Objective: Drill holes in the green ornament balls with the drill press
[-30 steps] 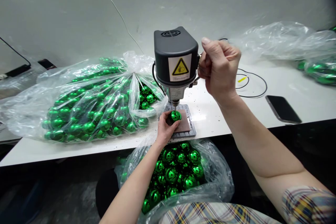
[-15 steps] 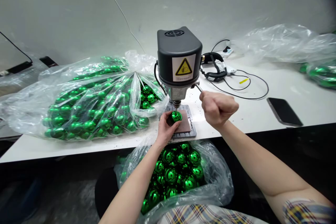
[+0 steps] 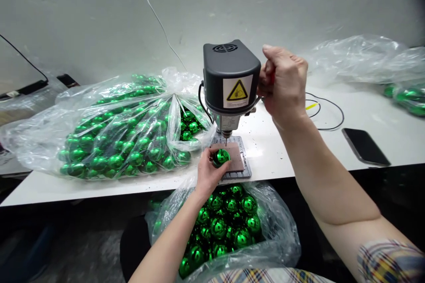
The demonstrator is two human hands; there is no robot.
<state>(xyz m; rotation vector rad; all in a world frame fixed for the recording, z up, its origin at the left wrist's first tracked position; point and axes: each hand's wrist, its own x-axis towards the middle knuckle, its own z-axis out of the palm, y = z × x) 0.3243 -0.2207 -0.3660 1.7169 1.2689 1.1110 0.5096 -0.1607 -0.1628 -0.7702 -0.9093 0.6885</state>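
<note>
Between thumb and fingers my left hand (image 3: 210, 172) grips a shiny green ball ornament (image 3: 221, 157), held over the brown pad (image 3: 236, 159) on the drill press base (image 3: 247, 170). The thin bit (image 3: 226, 141) is raised, its tip just above the ball and apart from it. My right hand (image 3: 283, 82) is closed around the lever handle of the drill press (image 3: 230, 75), up beside the dark motor housing; a bit of red shows between the fingers. Below the table edge, an open plastic bag (image 3: 282, 241) holds many green balls.
A large clear bag of green balls (image 3: 109, 141) lies left of the press. Another bag (image 3: 361, 57) lies at the far right. A phone (image 3: 365, 146) rests near the front edge of the white table (image 3: 272, 159), with a black cable (image 3: 343, 119) behind it.
My right hand has swung the lever up, and the bit has risen off the ball. My left hand has brought the ball slightly down, toward me.
</note>
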